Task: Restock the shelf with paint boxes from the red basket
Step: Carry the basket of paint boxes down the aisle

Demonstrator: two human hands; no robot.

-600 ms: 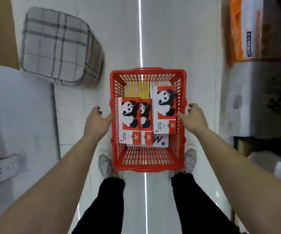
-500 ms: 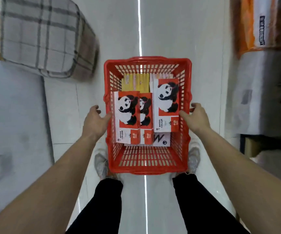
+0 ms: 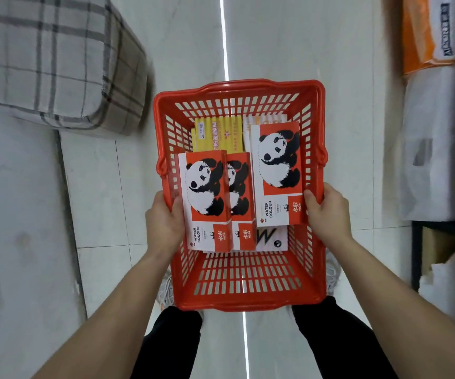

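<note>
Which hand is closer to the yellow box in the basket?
Left. The left hand grips the basket rim on the yellow box's side; the right hand grips the opposite rim.

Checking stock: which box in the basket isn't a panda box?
The yellow box at the far end of the red basket; it shows red lettering, no panda.

Shop stockroom, red basket [image 3: 237, 88], wrapped bulk packages [image 3: 439, 165]

Both arms outstretched, left grip [image 3: 166, 220] and right grip [image 3: 327, 212] clamped.
</note>
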